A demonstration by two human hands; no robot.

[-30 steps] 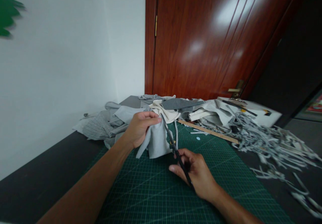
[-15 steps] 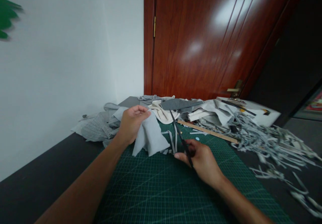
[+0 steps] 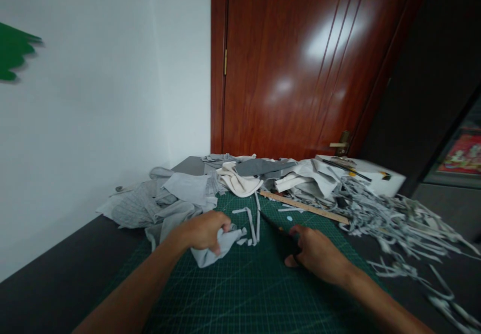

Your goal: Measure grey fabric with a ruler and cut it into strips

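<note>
My left hand (image 3: 208, 231) is closed on a light grey piece of fabric (image 3: 210, 257), which bunches under the fingers and hangs down to the green cutting mat (image 3: 240, 294). My right hand (image 3: 313, 251) grips black scissors (image 3: 276, 228), their blades pointing away to the upper left; the handles are mostly hidden in dark blur and fingers. Between the two hands, narrow grey fabric strips (image 3: 252, 226) lie on the mat, with small scraps at their near ends.
Grey cloth (image 3: 139, 204) is heaped at the left. Cream fabric (image 3: 240, 180) and more cloth lie along the back by the door (image 3: 285, 73). A wooden ruler (image 3: 304, 207) slants across the mat's far right. Cut strips (image 3: 379, 214) pile up before a white box (image 3: 391, 180).
My left hand has come down and nearer with the fabric, which now bunches low over the mat. My right hand and the scissors have shifted right and lower. The view has tilted slightly.
</note>
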